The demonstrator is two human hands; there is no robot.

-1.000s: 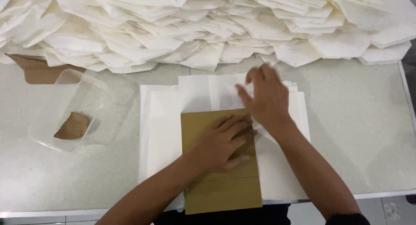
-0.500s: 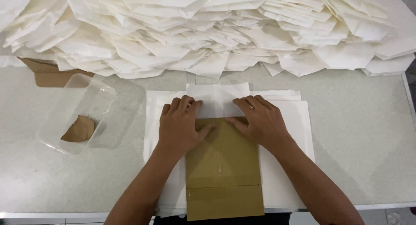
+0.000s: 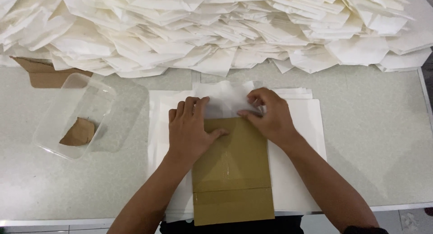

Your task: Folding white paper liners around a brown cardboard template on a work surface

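A brown cardboard template (image 3: pixel 232 175) lies on a stack of white paper sheets (image 3: pixel 302 171) at the table's front edge. My left hand (image 3: pixel 191 128) presses flat on the template's upper left part, fingers spread over the paper. My right hand (image 3: pixel 268 114) pinches the top sheet's upper edge and bends the white paper flap (image 3: pixel 225 98) down toward the template's top edge.
A big heap of folded white paper pieces (image 3: pixel 216 31) fills the back of the grey table (image 3: pixel 379 139). A clear plastic container (image 3: pixel 74 117) with a brown cardboard scrap (image 3: pixel 79 132) stands at the left. Another cardboard piece (image 3: pixel 43 74) pokes out from under the heap.
My left hand slid from the template's middle to its upper left. My right hand went from flat on the paper to pinching the flap at the template's top edge.
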